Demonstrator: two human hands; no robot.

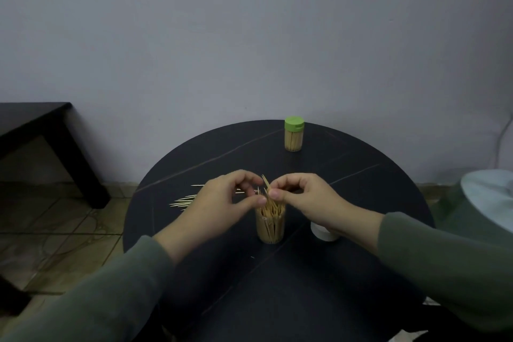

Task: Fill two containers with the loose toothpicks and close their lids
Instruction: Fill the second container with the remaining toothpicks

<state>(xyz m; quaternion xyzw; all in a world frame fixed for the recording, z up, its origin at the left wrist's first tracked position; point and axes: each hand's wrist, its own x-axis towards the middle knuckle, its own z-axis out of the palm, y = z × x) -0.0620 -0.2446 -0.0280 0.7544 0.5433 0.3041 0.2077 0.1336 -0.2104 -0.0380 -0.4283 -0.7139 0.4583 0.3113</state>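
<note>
A: Toothpicks [270, 209] — most stand packed upright in an open clear container [270, 228] on the round black table [347, 175], tips sticking out above its rim. Head view only.

B: Grip?

A: Right hand [308, 197] pinches a few toothpicks between thumb and forefinger, directly over the container mouth. Those picks tilt up and away from the pinch. Left hand [222, 203] sits just left of the pinch, fingers curled, thumb tip at the toothpick tips by the rim. Cannot tell whether it actually holds any.

B: Loose ones left?

A: Yes. A small scatter of loose toothpicks [184, 201] lies flat on the table, left of the pinch, partly hidden behind the left hand.

B: Second container?

A: Green-lidded container [294, 134], full and lid on, stands upright well beyond the pinch, near the table's far edge.

B: Other lid?

A: White lid [323, 233] lies on the table just right of the open container, below the right wrist, partly covered by it.

B: Surroundings?

A: Dark side table [41, 130] far left, tiled floor [55, 230], grey wall [249, 36] behind.
</note>
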